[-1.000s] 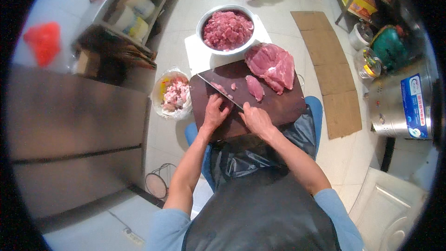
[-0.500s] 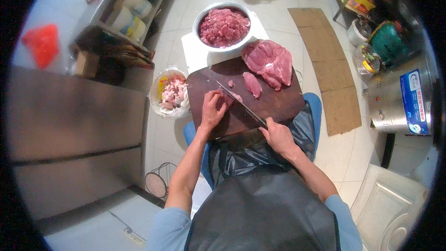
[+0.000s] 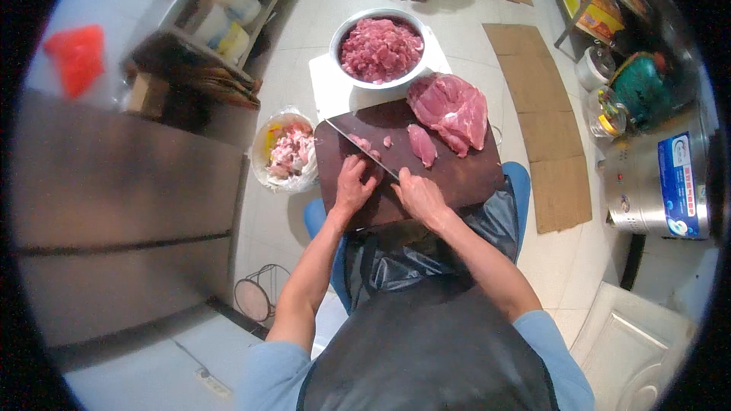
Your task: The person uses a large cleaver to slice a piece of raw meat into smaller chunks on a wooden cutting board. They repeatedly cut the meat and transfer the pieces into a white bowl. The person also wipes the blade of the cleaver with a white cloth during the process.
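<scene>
Over the left half of a dark cutting board (image 3: 464, 179), my right hand (image 3: 422, 198) grips a long knife (image 3: 339, 130), its blade slanting away to the far left. Bent fingers of my left hand (image 3: 355, 186) press a small piece of meat (image 3: 373, 170) on the near side of the blade; the hand hides part of it. On the blade's far side lies a cut slice (image 3: 361, 141). Beside it are a tiny meat scrap (image 3: 387, 141) and a longer strip of meat (image 3: 421, 144). At the board's far right sits a large chunk of raw meat (image 3: 451, 113).
Beyond the board, a metal bowl (image 3: 334, 52) of cut meat stands on a white surface (image 3: 327, 91). Left of the board is a plastic-lined container (image 3: 263, 167) of pale trimmings. Flattened cardboard (image 3: 548, 137) covers floor to the right, near a steel drum-shaped appliance (image 3: 632, 183).
My right hand has pushed the knife forward and left, so its blade reaches the board's far-left edge. A slice now shows on the blade's far side. My left hand stays on the meat.
</scene>
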`<action>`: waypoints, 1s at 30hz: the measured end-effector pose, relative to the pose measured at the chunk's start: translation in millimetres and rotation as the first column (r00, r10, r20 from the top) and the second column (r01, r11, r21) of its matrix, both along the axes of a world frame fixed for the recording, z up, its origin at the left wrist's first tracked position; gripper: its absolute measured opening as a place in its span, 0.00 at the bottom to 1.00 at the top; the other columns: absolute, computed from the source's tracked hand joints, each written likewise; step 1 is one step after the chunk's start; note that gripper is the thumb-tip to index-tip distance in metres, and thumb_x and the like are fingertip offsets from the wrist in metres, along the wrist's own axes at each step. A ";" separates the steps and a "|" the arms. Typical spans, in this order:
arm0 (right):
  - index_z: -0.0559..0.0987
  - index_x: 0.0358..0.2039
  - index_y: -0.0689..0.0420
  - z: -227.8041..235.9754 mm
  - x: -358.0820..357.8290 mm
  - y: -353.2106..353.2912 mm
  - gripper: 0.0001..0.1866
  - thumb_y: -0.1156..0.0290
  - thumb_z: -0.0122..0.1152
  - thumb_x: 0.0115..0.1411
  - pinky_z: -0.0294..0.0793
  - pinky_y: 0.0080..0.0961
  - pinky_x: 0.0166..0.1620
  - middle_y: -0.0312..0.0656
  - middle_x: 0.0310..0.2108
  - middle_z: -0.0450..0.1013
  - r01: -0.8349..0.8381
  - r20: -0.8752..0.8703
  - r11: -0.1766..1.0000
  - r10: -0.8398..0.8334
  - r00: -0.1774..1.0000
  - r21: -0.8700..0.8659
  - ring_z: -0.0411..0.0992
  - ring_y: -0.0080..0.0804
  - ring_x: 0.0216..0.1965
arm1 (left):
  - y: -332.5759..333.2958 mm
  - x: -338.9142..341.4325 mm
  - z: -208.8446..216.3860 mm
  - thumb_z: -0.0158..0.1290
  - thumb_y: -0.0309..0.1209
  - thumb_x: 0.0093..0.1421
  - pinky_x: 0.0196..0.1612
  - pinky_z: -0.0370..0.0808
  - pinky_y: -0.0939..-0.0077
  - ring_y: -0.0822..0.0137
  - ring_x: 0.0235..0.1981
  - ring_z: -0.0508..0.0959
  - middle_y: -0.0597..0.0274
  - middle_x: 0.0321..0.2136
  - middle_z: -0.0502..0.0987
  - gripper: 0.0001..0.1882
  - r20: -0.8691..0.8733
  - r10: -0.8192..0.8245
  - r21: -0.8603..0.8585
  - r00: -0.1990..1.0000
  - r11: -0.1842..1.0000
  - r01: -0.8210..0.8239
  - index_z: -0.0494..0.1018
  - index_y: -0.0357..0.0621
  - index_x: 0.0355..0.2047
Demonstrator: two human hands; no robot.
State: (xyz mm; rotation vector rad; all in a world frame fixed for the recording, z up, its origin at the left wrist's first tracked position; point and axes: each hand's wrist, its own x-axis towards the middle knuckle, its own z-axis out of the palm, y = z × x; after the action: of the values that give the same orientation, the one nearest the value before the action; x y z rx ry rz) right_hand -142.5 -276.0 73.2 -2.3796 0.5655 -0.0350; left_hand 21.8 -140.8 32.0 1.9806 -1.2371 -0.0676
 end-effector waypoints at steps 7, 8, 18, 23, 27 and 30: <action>0.70 0.40 0.62 -4.5 -84.8 -16.7 0.18 0.59 0.61 0.69 0.80 0.57 0.33 0.61 0.25 0.79 0.029 -0.010 0.999 -0.029 1.000 -0.031 0.80 0.66 0.30 | 2.9 7.7 -11.5 0.63 0.25 0.55 0.57 0.76 0.58 0.49 0.54 0.76 0.52 0.48 0.77 0.14 0.020 0.026 0.010 0.999 1.000 -0.026 0.77 0.40 0.43; 0.70 0.40 0.62 -1.9 -102.6 -19.2 0.18 0.59 0.62 0.69 0.79 0.57 0.33 0.61 0.25 0.79 0.041 -0.036 0.999 -0.042 0.998 -0.024 0.79 0.67 0.30 | 0.9 6.3 -7.8 0.63 0.26 0.55 0.58 0.75 0.58 0.48 0.54 0.76 0.52 0.49 0.76 0.15 -0.065 0.038 -0.007 0.997 0.999 -0.039 0.77 0.39 0.43; 0.70 0.40 0.62 26.4 -98.1 2.2 0.18 0.59 0.63 0.69 0.79 0.55 0.32 0.59 0.26 0.79 0.036 0.057 0.999 -0.034 0.998 -0.040 0.80 0.63 0.29 | 4.8 5.1 -10.9 0.65 0.24 0.52 0.58 0.73 0.57 0.47 0.54 0.75 0.49 0.49 0.76 0.17 -0.011 0.004 -0.010 1.000 1.000 -0.004 0.78 0.36 0.43; 0.70 0.40 0.62 30.0 -100.7 3.8 0.18 0.60 0.63 0.69 0.81 0.55 0.32 0.60 0.26 0.80 -0.014 -0.046 0.998 0.011 0.999 -0.058 0.81 0.63 0.29 | 1.5 1.6 -5.7 0.66 0.24 0.50 0.53 0.74 0.57 0.47 0.50 0.76 0.51 0.44 0.78 0.16 -0.012 0.027 -0.076 1.000 0.997 -0.028 0.78 0.38 0.40; 0.70 0.40 0.63 18.1 -66.2 3.4 0.17 0.60 0.62 0.69 0.82 0.55 0.33 0.62 0.27 0.80 -0.017 -0.089 0.999 0.014 0.996 -0.031 0.81 0.64 0.30 | 4.1 3.4 -9.9 0.66 0.24 0.50 0.52 0.75 0.57 0.46 0.50 0.76 0.51 0.44 0.78 0.16 -0.037 0.010 -0.018 0.999 1.000 -0.010 0.78 0.38 0.41; 0.70 0.40 0.63 -5.9 -8.0 6.3 0.18 0.60 0.60 0.70 0.81 0.56 0.33 0.63 0.28 0.80 -0.008 0.016 0.999 0.008 1.000 -0.031 0.81 0.65 0.31 | 2.4 6.8 -10.5 0.66 0.25 0.51 0.51 0.75 0.56 0.45 0.48 0.75 0.51 0.43 0.77 0.16 0.017 -0.011 -0.039 1.000 0.999 0.011 0.78 0.39 0.40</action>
State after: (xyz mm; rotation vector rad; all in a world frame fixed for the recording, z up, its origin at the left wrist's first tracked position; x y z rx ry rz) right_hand -150.5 -269.7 67.3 -2.4094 0.5516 -0.0595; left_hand 28.6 -138.4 21.6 1.9447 -1.2510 -0.0322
